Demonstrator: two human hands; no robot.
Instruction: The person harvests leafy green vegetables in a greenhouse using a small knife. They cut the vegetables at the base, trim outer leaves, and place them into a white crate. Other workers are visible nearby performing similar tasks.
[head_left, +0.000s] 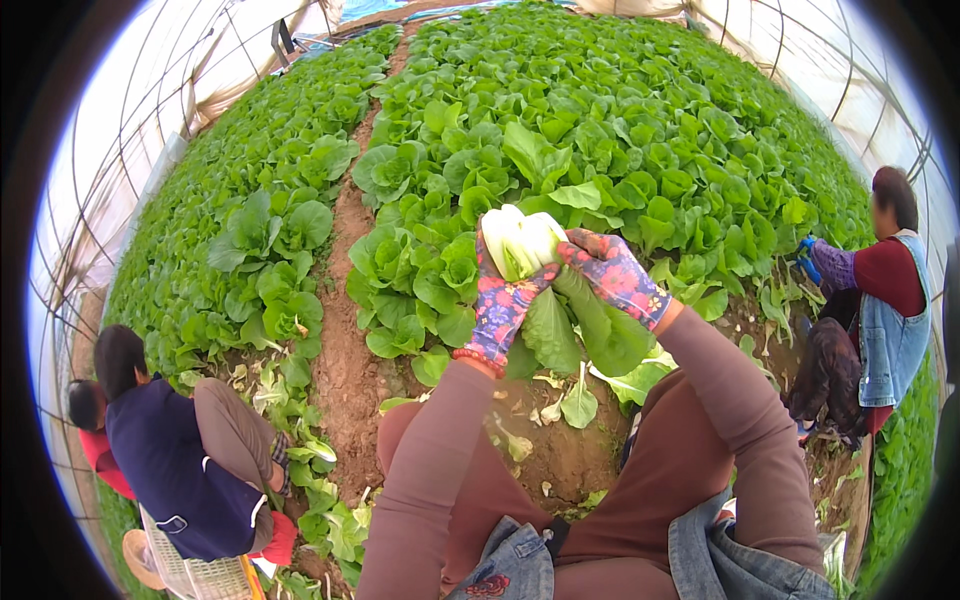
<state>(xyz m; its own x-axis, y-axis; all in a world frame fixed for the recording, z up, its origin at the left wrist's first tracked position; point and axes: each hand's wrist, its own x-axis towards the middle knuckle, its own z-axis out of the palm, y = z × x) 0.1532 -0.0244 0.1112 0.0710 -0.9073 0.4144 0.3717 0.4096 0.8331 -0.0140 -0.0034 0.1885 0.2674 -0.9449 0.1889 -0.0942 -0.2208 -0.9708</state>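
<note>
Both my hands wear flowered gloves and hold one head of leafy cabbage (523, 238), its white stem base turned up and away from me. My left hand (504, 304) grips it around the stems from the left, thumb across the front. On the right side, my right hand (611, 271) has its fingers against the stems and the upper leaves. Large green leaves (581, 330) hang down below the hands. Loose trimmed leaves (580, 403) lie on the soil between my knees.
Dense rows of growing greens (585, 97) fill the greenhouse ahead. A bare soil furrow (349, 247) runs between the beds. One person (892, 300) crouches at right in blue gloves; two people sit at left, the nearer in a navy top (169, 450), beside a woven plastic basket (199, 574).
</note>
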